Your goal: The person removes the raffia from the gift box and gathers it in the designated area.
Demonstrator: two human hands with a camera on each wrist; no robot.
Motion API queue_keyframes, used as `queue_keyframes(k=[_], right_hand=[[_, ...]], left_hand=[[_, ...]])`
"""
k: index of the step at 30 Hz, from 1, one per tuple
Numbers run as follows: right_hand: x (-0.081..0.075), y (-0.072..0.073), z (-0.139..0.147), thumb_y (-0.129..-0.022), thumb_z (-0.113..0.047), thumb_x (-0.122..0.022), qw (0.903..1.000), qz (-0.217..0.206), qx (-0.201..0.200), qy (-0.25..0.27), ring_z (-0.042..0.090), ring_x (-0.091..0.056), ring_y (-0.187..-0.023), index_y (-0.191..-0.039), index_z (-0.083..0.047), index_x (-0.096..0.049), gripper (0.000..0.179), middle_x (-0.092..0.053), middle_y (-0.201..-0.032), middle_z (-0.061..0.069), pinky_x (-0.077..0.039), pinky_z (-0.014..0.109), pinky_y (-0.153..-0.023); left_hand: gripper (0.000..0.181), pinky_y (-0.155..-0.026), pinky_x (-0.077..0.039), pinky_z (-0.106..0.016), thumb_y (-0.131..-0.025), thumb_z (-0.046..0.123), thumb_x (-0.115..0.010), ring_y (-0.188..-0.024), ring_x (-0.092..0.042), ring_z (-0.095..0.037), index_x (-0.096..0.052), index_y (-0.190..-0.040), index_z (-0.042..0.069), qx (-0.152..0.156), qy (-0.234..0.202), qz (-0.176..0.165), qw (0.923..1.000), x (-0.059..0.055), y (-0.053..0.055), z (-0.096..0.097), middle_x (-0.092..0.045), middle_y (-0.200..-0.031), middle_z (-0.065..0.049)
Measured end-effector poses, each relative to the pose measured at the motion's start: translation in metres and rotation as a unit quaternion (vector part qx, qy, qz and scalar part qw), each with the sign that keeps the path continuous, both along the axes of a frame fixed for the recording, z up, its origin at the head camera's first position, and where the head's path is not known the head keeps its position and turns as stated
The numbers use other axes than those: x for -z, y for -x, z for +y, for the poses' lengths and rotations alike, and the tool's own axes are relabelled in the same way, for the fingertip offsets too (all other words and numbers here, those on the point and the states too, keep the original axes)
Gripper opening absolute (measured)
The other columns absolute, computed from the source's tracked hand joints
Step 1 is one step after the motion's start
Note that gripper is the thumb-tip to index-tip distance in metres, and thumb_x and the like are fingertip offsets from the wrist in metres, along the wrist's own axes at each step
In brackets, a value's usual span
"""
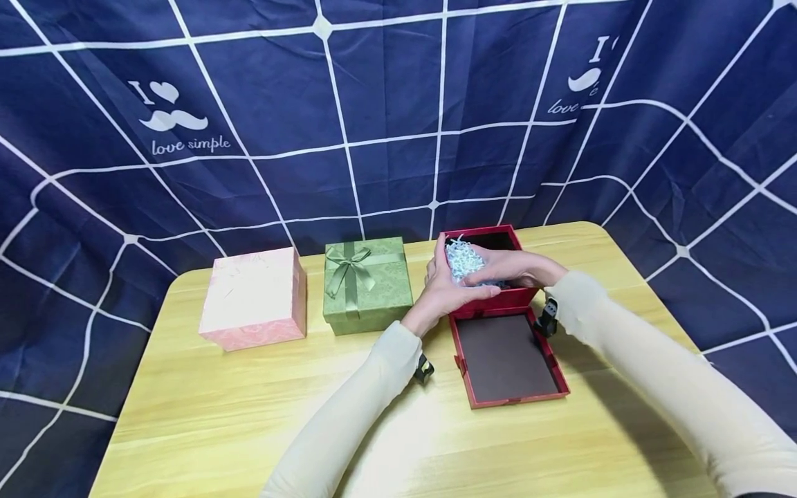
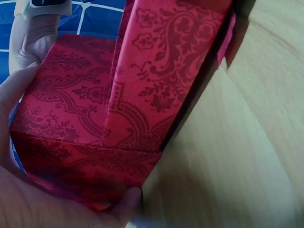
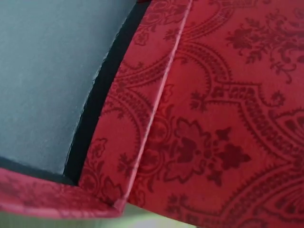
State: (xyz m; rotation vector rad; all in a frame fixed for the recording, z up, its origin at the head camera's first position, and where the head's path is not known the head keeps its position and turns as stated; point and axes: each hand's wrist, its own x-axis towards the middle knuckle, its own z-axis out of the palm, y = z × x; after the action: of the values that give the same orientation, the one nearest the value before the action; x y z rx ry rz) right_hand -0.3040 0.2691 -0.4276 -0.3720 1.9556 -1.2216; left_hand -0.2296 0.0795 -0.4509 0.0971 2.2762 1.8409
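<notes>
Sleeves (image 1: pixel 353 409); wooden table (image 1: pixel 212 415); red box (image 1: pixel 513 299) near navy curtain (image 1: pixel 392 76).

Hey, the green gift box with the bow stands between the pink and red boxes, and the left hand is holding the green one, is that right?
Not quite: the left hand is holding the red gift box, as the left wrist view shows. The green gift box with the bow does stand between the pink box and the red one.

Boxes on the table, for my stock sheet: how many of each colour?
Red: 1 box, its open lid counted with it
Green: 1 box
Pink: 1 box
Total: 3
</notes>
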Motion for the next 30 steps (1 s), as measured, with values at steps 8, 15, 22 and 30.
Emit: queue_keyframes(k=[8, 15, 22, 30], right_hand=[[0.008, 0.007, -0.001, -0.099, -0.004, -0.069, 0.9966, -0.042, -0.034, 0.062, 0.026, -0.05, -0.127, -0.173, -0.006, -0.001, 0.101, -0.044, -0.151, 0.023, -0.053, 0.028, -0.1], [0.012, 0.008, -0.002, -0.1, -0.002, -0.069, 0.9953, -0.027, -0.057, 0.074, 0.022, -0.052, -0.126, -0.172, -0.004, -0.001, 0.099, -0.044, -0.151, 0.022, -0.052, 0.027, -0.102], [0.011, 0.007, -0.005, -0.093, -0.003, -0.071, 0.9982, 0.026, -0.039, 0.039, 0.03, -0.052, -0.123, -0.17, -0.002, -0.015, 0.095, -0.052, -0.141, 0.02, -0.051, 0.029, -0.102], [0.007, 0.004, 0.0, -0.098, -0.005, -0.071, 0.998, 0.062, 0.011, 0.01, 0.032, -0.049, -0.127, -0.169, 0.003, -0.018, 0.089, -0.047, -0.15, 0.024, -0.049, 0.026, -0.099]], left_hand=[[0.146, -0.123, -0.035, -0.046, -0.072, 0.037, -0.105, -0.154, -0.03, -0.03, -0.002, -0.175, 0.045, -0.008, 0.001, -0.007, 0.9999, -0.001, 0.0, 0.001, -0.029, -0.171, -0.011], [0.147, -0.121, -0.036, -0.045, -0.07, 0.04, -0.105, -0.152, -0.031, -0.029, -0.001, -0.174, 0.049, -0.01, 0.005, -0.009, 0.9999, 0.0, 0.0, 0.001, -0.03, -0.17, -0.009], [0.148, -0.121, -0.036, -0.045, -0.07, 0.043, -0.104, -0.153, -0.029, -0.029, 0.004, -0.171, 0.055, -0.002, 0.022, -0.021, 0.9995, 0.004, 0.004, 0.001, -0.028, -0.171, -0.007], [0.147, -0.12, -0.039, -0.047, -0.071, 0.043, -0.104, -0.152, -0.031, -0.029, 0.002, -0.172, 0.053, -0.003, 0.028, -0.022, 0.9994, 0.005, 0.005, 0.002, -0.028, -0.17, -0.008]])
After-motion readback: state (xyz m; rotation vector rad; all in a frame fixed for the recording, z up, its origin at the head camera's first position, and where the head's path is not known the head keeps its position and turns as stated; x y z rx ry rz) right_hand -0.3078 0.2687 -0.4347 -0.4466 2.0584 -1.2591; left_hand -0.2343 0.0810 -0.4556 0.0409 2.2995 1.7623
